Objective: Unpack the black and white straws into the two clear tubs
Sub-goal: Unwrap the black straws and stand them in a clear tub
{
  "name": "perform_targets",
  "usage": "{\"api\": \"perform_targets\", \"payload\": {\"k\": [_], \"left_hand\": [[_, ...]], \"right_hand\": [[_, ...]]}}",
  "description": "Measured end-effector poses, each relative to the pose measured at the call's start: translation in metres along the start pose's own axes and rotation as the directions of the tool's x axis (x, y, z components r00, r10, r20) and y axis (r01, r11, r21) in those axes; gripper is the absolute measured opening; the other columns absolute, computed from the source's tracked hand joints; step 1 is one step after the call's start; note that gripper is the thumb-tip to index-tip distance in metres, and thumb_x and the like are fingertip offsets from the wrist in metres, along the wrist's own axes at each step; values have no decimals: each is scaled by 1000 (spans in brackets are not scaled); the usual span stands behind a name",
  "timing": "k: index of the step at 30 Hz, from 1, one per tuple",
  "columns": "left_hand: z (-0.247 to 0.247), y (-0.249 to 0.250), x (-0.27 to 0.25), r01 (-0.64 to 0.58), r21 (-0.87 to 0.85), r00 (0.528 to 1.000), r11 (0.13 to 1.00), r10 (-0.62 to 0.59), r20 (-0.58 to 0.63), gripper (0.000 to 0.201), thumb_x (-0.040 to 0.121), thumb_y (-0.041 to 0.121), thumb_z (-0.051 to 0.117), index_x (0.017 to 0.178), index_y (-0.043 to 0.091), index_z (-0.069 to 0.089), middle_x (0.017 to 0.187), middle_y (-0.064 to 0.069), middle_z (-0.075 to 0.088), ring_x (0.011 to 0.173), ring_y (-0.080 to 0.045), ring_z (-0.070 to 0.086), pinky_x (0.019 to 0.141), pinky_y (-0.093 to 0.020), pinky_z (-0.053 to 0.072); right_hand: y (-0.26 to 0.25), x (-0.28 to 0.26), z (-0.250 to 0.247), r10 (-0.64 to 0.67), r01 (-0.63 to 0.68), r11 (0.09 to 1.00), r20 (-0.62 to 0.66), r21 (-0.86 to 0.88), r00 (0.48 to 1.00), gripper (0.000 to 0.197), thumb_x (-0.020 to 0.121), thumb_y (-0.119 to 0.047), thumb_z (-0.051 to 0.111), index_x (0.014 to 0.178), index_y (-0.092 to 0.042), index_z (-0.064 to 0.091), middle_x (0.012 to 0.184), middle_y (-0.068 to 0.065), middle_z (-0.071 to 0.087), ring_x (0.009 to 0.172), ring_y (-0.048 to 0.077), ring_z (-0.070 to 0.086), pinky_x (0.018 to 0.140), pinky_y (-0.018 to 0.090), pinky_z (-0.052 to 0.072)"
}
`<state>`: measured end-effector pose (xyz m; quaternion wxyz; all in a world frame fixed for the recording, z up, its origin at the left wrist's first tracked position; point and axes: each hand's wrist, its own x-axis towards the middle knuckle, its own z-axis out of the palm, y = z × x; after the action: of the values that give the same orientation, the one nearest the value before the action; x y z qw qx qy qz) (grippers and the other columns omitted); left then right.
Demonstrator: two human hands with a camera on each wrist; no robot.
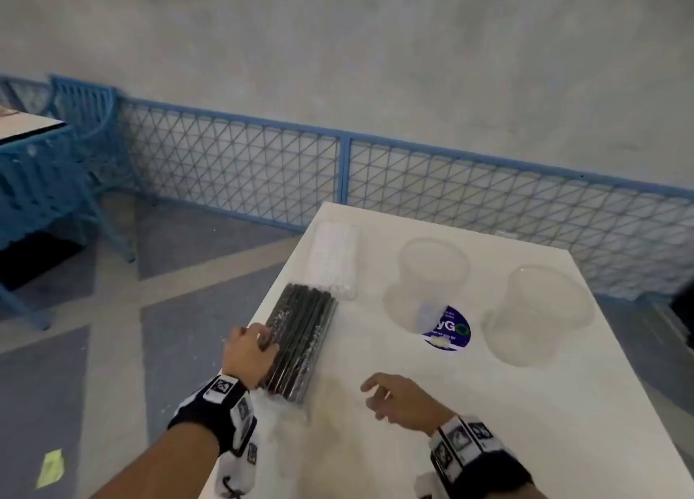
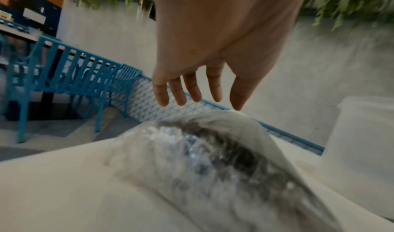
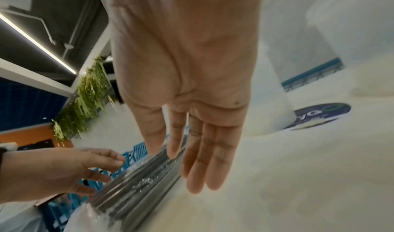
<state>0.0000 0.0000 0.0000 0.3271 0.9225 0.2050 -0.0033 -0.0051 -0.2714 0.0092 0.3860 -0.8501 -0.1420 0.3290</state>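
I count two straw packs on my white table (image 1: 525,404) — one black pack (image 1: 300,333) and one white pack (image 1: 332,260). I count two clear tubs: the left tub (image 1: 428,284) and the right tub (image 1: 537,314). One round blue sticker (image 1: 448,329). Two hands — my left hand (image 1: 249,352) and right hand (image 1: 403,401). The individual straws blur together; I cannot count them.

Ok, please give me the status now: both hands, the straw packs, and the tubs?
Left hand open, reaching onto black straw pack. Right hand open, holding nothing. White straw pack untouched, both clear tubs empty. Nothing in the way.
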Motion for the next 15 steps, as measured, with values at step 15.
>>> {"api": "perform_targets", "payload": {"k": [15], "left_hand": [[16,-12,-10,374,-295,841,879,-187,508,83,70,54,70,131,12,34,115,-12,62,87,-25,62,56,-25,45]], "right_hand": [[-22,38,64,19,8,978,-129,206,991,88,75,-7,75,142,-18,19,101,-5,54,88,5,56,70,10,47]]}}
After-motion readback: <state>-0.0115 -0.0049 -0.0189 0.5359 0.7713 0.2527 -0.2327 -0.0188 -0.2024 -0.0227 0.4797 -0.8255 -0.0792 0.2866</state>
